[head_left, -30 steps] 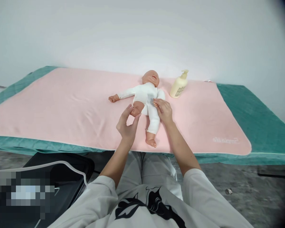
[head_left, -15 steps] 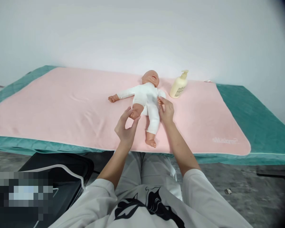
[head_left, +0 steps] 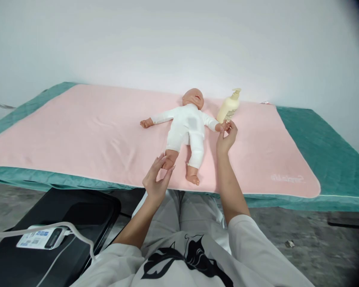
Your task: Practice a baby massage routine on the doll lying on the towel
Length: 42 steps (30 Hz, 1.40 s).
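Note:
A baby doll (head_left: 187, 123) with a white cloth body lies on its back on a pink mat (head_left: 107, 131), head toward the wall. My left hand (head_left: 156, 181) pinches the doll's foot on the left, thumb and fingers on either side of it. Around the doll's hand on the right, my right hand (head_left: 227, 137) has its thumb and fingers closed. The doll's other arm stretches out to the left, and its other leg lies straight toward me. Just behind my right hand a cream pump bottle (head_left: 228, 107) stands upright.
The pink mat covers part of a teal padded table (head_left: 341, 159) against a white wall (head_left: 167, 44). At the lower left a black chair-like surface (head_left: 86, 211) bears a white power bank (head_left: 42, 238) with a cable (head_left: 74, 229).
My right hand has moved right, and the doll's arm now stretches out toward the bottle. My left hand has come toward me, and the doll's bent leg is now straighter.

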Motion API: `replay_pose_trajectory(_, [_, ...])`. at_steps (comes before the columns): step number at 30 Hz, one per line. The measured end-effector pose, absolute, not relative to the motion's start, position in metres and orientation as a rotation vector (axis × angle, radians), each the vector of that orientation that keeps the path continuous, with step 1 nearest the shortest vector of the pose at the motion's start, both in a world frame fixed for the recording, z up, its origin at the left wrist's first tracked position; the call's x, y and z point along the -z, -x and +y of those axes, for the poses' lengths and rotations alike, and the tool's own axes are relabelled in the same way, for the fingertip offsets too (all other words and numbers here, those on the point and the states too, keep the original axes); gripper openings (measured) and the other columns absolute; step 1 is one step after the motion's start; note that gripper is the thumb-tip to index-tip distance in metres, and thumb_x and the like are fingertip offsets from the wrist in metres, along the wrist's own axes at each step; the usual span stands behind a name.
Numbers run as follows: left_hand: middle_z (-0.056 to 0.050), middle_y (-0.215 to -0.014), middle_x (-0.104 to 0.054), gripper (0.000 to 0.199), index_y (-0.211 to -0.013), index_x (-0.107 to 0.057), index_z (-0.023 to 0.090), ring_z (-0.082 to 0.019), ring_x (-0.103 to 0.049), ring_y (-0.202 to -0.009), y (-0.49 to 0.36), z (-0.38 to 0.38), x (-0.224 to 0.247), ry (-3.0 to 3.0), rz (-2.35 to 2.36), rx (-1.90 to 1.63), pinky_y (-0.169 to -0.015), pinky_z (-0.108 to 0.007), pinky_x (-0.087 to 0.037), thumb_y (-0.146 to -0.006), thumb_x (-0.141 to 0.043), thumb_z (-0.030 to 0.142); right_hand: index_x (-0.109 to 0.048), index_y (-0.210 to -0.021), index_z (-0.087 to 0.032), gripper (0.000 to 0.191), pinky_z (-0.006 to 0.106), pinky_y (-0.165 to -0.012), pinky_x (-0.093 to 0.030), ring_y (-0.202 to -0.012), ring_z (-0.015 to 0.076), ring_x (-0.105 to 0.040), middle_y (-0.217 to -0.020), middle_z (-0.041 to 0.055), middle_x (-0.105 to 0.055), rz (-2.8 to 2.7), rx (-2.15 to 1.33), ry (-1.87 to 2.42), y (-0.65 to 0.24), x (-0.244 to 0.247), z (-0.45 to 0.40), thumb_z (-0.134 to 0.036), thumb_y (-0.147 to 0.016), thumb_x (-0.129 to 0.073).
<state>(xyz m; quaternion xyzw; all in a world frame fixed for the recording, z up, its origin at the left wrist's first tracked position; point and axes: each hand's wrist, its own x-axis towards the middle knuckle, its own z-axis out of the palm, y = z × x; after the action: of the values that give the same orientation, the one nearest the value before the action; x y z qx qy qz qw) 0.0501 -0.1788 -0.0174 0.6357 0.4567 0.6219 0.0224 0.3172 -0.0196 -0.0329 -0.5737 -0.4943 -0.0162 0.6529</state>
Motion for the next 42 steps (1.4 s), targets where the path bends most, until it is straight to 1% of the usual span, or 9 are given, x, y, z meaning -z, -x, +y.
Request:
replay_pose_trajectory(5, [-0.006, -0.125, -0.071, 0.053, -0.135, -0.059, 0.023, -0.024, -0.068, -0.116, -0.044, -0.196, 0.031, -2.017, 1.512, -1.795, -0.105, -0.042, -0.057, -0.084, -0.073, 0.018, -0.047, -0.134, -0.018, 0.045, 0.042, -0.1, -0.051, -0.114, 0.0224, -0.057, -0.122, 0.0134, -0.05, -1.031, -0.112, 1.495, -0.331, 0.036, -0.024, -0.03, -0.09, -0.047])
replay_pose_trajectory(9, [-0.007, -0.125, -0.071, 0.053, -0.134, -0.06, 0.022, -0.025, -0.07, -0.112, -0.04, -0.206, 0.046, -1.988, 1.538, -1.744, -0.101, -0.042, -0.059, -0.083, -0.074, 0.019, -0.049, -0.131, -0.017, 0.042, 0.042, -0.102, -0.048, -0.11, 0.0217, -0.057, -0.118, 0.0126, -0.049, -0.972, -0.212, 1.609, -0.335, 0.033, -0.028, -0.028, -0.091, -0.046])
replay_pose_trajectory(13, [-0.006, -0.125, -0.071, 0.051, -0.134, -0.061, 0.024, -0.024, -0.072, -0.107, -0.038, -0.213, 0.054, -1.938, 1.561, -1.703, -0.096, -0.037, -0.062, -0.084, -0.073, 0.02, -0.05, -0.128, -0.016, 0.038, 0.041, -0.101, -0.046, -0.107, 0.0215, -0.057, -0.118, 0.0124, -0.049, -0.941, -0.283, 1.729, -0.337, 0.031, -0.029, -0.025, -0.091, -0.043])
replay_pose_trajectory(19, [-0.004, -0.126, -0.07, 0.054, -0.135, -0.06, 0.026, -0.023, -0.071, -0.108, -0.033, -0.218, 0.063, -1.953, 1.573, -1.669, -0.098, -0.034, -0.06, -0.083, -0.073, 0.019, -0.054, -0.121, -0.017, 0.033, 0.04, -0.099, -0.043, -0.107, 0.024, -0.054, -0.11, 0.0114, -0.053, -0.988, -0.24, 1.888, -0.338, 0.029, -0.032, -0.024, -0.092, -0.04])
replay_pose_trajectory(27, [-0.005, -0.124, -0.071, 0.055, -0.135, -0.06, 0.027, -0.023, -0.072, -0.107, -0.031, -0.217, 0.066, -1.987, 1.566, -1.678, -0.095, -0.035, -0.062, -0.082, -0.074, 0.018, -0.057, -0.113, -0.018, 0.028, 0.044, -0.096, -0.047, -0.096, 0.0232, -0.057, -0.099, 0.0077, -0.054, -0.934, -0.198, 1.789, -0.345, 0.044, -0.025, -0.022, -0.088, -0.048])
replay_pose_trajectory(30, [-0.006, -0.124, -0.071, 0.05, -0.131, -0.063, 0.026, -0.024, -0.072, -0.107, -0.031, -0.218, 0.069, -1.953, 1.548, -1.714, -0.094, -0.038, -0.063, -0.082, -0.074, 0.018, -0.057, -0.116, -0.019, 0.03, 0.042, -0.093, -0.05, -0.094, 0.0207, -0.059, -0.102, 0.0074, -0.053, -0.932, -0.16, 1.682, -0.348, 0.05, -0.02, -0.025, -0.088, -0.05])
replay_pose_trajectory(34, [-0.009, -0.124, -0.071, 0.044, -0.123, -0.067, 0.023, -0.026, -0.072, -0.108, -0.031, -0.217, 0.069, -1.868, 1.515, -1.795, -0.093, -0.041, -0.063, -0.081, -0.075, 0.016, -0.05, -0.128, -0.019, 0.039, 0.038, -0.092, -0.052, -0.105, 0.0202, -0.06, -0.113, 0.0109, -0.054, -0.999, -0.034, 1.516, -0.344, 0.05, -0.019, -0.032, -0.091, -0.048])
replay_pose_trajectory(38, [-0.011, -0.125, -0.07, 0.035, -0.116, -0.07, 0.02, -0.027, -0.071, -0.11, -0.035, -0.209, 0.058, -1.831, 1.48, -1.802, -0.095, -0.043, -0.061, -0.081, -0.075, 0.016, -0.044, -0.136, -0.021, 0.046, 0.039, -0.095, -0.052, -0.117, 0.0217, -0.058, -0.128, 0.0137, -0.053, -1.052, 0.0, 1.412, -0.334, 0.042, -0.023, -0.034, -0.092, -0.046])
replay_pose_trajectory(42, [-0.012, -0.127, -0.069, 0.035, -0.117, -0.068, 0.02, -0.027, -0.069, -0.114, -0.04, -0.192, 0.042, -1.86, 1.384, -1.88, -0.097, -0.043, -0.06, -0.083, -0.074, 0.016, -0.048, -0.132, -0.018, 0.044, 0.043, -0.101, -0.05, -0.119, 0.0231, -0.059, -0.127, 0.0153, -0.057, -1.155, 0.048, 1.314, -0.321, 0.032, -0.028, -0.038, -0.093, -0.046])
